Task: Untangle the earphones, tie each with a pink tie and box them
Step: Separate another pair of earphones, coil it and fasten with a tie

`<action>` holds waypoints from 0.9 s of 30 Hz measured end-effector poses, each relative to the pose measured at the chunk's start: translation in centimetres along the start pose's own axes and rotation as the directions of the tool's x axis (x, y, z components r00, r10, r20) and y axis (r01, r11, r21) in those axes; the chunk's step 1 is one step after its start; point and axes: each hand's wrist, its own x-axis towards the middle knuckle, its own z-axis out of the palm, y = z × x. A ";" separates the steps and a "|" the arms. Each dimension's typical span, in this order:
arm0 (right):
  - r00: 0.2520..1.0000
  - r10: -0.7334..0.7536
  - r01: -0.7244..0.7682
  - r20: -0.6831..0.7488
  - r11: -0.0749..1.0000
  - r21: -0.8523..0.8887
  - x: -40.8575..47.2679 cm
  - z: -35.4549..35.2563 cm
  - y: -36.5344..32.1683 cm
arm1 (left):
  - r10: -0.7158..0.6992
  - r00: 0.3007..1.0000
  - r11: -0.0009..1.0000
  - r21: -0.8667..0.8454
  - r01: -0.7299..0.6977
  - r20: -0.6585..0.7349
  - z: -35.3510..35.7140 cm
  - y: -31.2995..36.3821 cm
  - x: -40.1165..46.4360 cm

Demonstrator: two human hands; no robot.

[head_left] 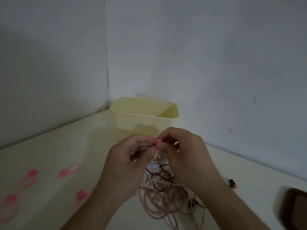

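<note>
Earphones (155,166) | left hand (126,161), right hand (182,151) pinch pink tie (158,145) | box (144,120) just behind

Seeing cream worktop (49,155) running into corner of pale grey walls (216,55). Thin dark crack (106,67) showing down the corner seam. Dark brown object (297,206) sitting at right edge, cut off by frame, can't tell what it is. Small dark scuff marks (230,130) dotting right wall near worktop.

Plain room corner: cracked white walls (149,47), cream tabletop (66,146).
</note>
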 end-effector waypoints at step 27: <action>0.988 0.074 -0.092 0.137 0.987 0.133 -0.2 -0.2 0.1 | -0.002 0.998 0.993 0.115 -0.005 0.059 0.0 -1.0 0.0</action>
